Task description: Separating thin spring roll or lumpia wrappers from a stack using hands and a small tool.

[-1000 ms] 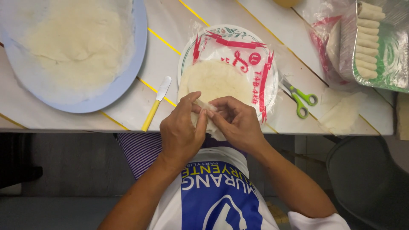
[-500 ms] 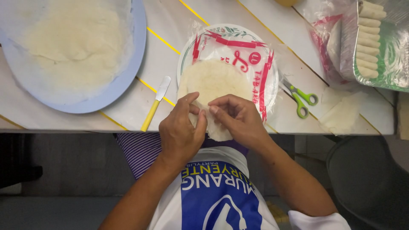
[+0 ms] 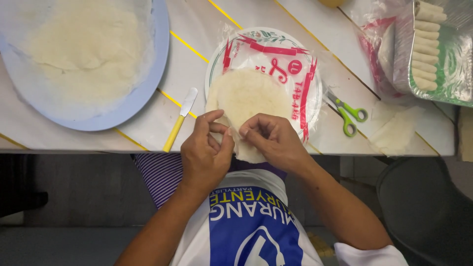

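White-painted table (image 3: 197, 54) w/ yellow stripes carries, far left, a blue tray (image 3: 148, 93) of pale crumbly filling. Centre: round wrapper (image 3: 249, 98) on its printed plastic pack (image 3: 295, 64), near edge overhanging the table. Vs. 1 s ago, both hands sit slightly nearer; grip unchanged. Left hand (image 3: 204, 157) and right hand (image 3: 276, 140): fingers pinched shut on wrapper's near edge, peeling one sheet. Green scissors (image 3: 347, 113) right; yellow-handled spreader (image 3: 180, 120) left.

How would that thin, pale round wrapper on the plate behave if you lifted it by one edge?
The thin pale round wrapper would probably flop: its near edge already droops past the table edge. It looks light and tear-prone, since both hands, left hand and right hand, pinch it only with their fingertips.
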